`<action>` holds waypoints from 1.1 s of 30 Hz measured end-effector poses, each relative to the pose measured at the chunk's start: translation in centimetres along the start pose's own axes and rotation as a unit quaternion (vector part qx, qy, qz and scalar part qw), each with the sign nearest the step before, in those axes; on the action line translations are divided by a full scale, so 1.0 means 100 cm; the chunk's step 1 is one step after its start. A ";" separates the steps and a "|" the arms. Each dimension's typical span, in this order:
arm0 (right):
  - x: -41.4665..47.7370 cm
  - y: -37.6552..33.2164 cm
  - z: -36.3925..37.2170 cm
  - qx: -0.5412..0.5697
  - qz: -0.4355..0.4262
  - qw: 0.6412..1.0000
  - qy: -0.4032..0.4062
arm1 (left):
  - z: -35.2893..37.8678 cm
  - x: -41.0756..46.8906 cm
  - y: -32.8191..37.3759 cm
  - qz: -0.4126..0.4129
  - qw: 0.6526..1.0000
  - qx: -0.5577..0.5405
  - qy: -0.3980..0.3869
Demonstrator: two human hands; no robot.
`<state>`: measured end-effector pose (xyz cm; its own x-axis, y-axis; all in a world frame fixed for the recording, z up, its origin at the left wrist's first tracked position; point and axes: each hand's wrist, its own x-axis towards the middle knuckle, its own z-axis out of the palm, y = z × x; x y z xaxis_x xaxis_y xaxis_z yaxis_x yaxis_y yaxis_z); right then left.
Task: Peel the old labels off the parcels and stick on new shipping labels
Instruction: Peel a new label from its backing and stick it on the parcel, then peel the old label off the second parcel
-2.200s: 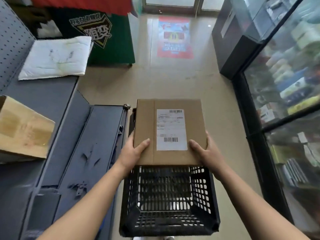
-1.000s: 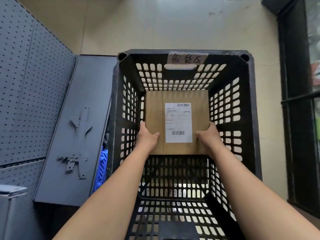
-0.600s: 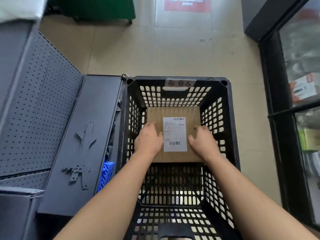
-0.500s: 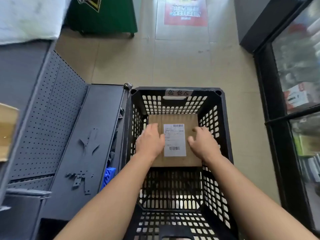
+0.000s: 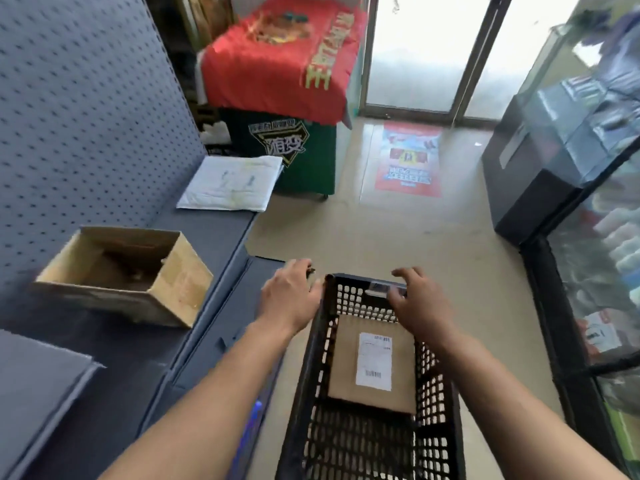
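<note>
The left hand (image 5: pixel 290 299) and right hand (image 5: pixel 419 304) are loose and hold nothing near the far rim of the black crate (image 5: pixel 317 355), where the parcel (image 5: pixel 343 362) lies flat, so a careless swing might bump and tip it.

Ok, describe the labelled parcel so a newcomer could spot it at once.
Find the black crate on the floor beside the grey shelf. The parcel lies flat on its bottom, toward the far wall. Unlike the open box and white mailer up on the shelf, it is closed brown cardboard with a white barcode label on top.
</note>
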<state>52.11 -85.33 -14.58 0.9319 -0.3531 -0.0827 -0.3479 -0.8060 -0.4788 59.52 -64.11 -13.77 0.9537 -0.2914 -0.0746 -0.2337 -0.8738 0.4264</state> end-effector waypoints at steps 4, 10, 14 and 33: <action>-0.012 -0.063 -0.033 0.005 -0.099 0.995 0.001 | -0.074 -0.042 -0.017 -0.048 0.995 -0.018 0.089; -0.042 -0.170 -0.056 0.021 -0.238 0.971 0.004 | -0.172 -0.131 -0.054 -0.118 0.969 -0.027 0.215; -0.075 -0.243 -0.056 0.043 -0.324 0.945 -0.002 | -0.222 -0.200 -0.084 -0.162 0.945 -0.016 0.283; -0.487 -0.557 0.034 0.124 -0.630 0.757 -0.125 | -0.368 -0.696 -0.234 -0.408 0.755 0.035 0.513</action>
<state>26.44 -21.66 13.13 0.5097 0.7466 0.4275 0.8329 -0.3037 -0.4627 5.60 -9.08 14.64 0.4227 0.7774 0.4658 0.5356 -0.6289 0.5635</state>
